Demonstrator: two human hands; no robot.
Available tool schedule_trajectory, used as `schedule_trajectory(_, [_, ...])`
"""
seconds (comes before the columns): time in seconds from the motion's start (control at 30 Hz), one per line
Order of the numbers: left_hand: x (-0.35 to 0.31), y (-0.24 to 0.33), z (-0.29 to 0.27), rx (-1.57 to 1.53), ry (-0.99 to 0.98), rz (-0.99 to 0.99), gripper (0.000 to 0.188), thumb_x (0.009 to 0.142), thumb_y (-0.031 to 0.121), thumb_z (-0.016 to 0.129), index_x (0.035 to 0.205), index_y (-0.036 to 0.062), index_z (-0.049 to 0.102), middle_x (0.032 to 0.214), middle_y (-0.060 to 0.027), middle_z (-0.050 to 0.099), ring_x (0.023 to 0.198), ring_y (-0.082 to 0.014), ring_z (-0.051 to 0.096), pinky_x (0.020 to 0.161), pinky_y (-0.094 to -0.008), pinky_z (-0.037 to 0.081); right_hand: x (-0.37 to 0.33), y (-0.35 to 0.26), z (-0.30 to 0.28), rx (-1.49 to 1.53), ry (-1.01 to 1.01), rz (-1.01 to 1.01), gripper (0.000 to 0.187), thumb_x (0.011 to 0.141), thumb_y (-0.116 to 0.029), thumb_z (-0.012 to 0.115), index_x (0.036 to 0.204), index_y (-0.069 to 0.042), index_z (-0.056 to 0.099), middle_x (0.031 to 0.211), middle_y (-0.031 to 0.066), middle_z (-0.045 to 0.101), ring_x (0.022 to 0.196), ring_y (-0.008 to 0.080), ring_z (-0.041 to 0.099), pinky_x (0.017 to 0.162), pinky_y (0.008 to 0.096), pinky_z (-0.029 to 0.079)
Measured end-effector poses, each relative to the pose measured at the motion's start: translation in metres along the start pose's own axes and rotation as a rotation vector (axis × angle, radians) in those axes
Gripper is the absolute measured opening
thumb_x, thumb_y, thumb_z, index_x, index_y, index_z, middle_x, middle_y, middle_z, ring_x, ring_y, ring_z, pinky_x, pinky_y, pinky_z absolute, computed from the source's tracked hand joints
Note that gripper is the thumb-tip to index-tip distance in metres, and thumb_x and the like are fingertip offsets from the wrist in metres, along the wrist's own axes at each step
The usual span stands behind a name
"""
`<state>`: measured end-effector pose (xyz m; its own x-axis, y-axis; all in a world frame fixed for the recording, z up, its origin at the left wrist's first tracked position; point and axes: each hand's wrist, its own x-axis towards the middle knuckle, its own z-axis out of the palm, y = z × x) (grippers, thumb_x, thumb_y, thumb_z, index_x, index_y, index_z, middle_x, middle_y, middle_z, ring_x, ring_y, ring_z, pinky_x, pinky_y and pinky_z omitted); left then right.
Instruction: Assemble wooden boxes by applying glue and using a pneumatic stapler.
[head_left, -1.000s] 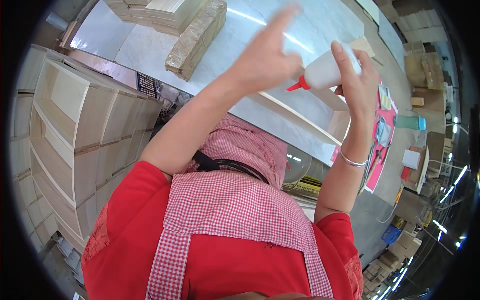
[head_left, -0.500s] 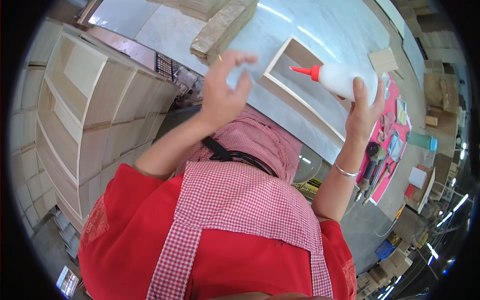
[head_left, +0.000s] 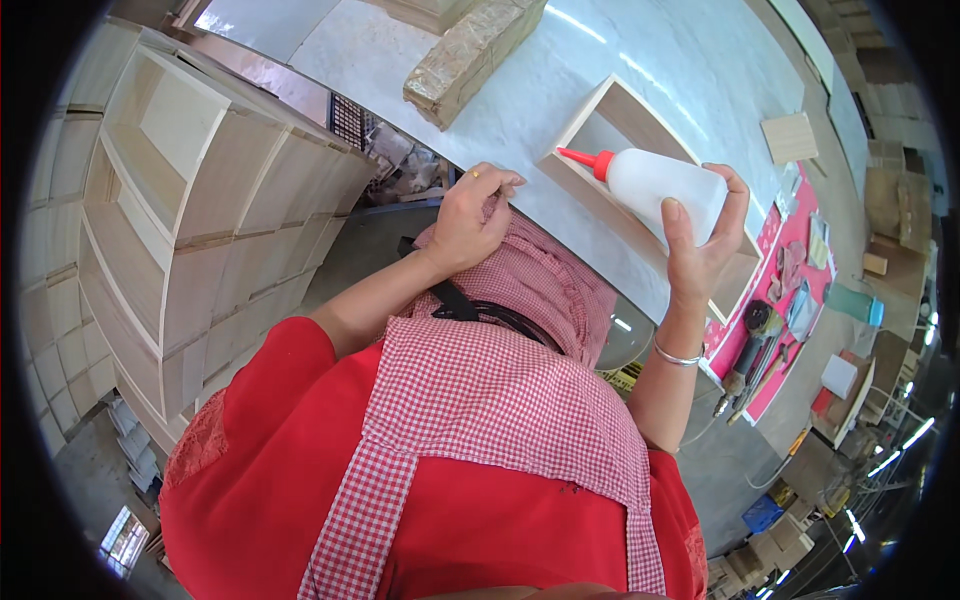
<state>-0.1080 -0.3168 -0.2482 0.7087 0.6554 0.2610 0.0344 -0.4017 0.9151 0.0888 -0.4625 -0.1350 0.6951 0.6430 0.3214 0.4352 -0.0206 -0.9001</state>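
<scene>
Right hand (head_left: 705, 235) grips white bottle (head_left: 660, 188) above wooden box (head_left: 648, 118), red nozzle (head_left: 584, 159) pointing left. Left hand (head_left: 472, 222) half-curled by bench (head_left: 700, 72) edge; can't tell if holding anything.

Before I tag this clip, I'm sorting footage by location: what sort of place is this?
Probably a woodworking workshop: stacked pale wooden boxes stand at left, an open wooden frame lies on the worktable, and tools lie on a pink sheet at right.
</scene>
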Motion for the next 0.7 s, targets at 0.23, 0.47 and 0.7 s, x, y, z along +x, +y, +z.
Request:
schedule_trajectory(0.23, [0.002, 0.002, 0.001, 0.026, 0.02, 0.027, 0.028, 0.077, -0.008, 0.053, 0.102, -0.0004, 0.063, 0.087, -0.0133, 0.059, 0.08, -0.0256, 0.061, 0.075, -0.0329, 0.05, 0.005, 0.0, 0.002, 0.053, -0.002, 0.003, 0.055, 0.076, -0.009, 0.08, 0.119, -0.002, 0.046, 0.11, 0.0115, 0.059, 0.101, 0.0186, 0.06, 0.087, 0.0307, 0.05])
schedule_trajectory(0.47, [0.002, 0.003, -0.001, 0.052, -0.011, 0.033, 0.029, 0.078, -0.008, 0.052, 0.104, -0.001, 0.063, 0.088, -0.0135, 0.06, 0.081, -0.0232, 0.062, 0.075, -0.0306, 0.05, 0.016, 0.01, 0.003, -0.016, 0.055, -0.041, 0.055, 0.076, -0.01, 0.081, 0.119, -0.002, 0.047, 0.109, 0.0104, 0.059, 0.1, 0.0182, 0.059, 0.086, 0.0306, 0.05])
schedule_trajectory(0.7, [0.002, 0.003, -0.001, 0.069, -0.005, 0.024, 0.029, 0.078, -0.008, 0.051, 0.103, -0.0005, 0.063, 0.087, -0.0136, 0.059, 0.08, -0.0239, 0.062, 0.074, -0.0311, 0.05, 0.033, 0.018, 0.004, -0.093, 0.133, -0.082, 0.053, 0.077, -0.013, 0.082, 0.117, -0.003, 0.049, 0.107, 0.0077, 0.055, 0.097, 0.0166, 0.057, 0.083, 0.0293, 0.049])
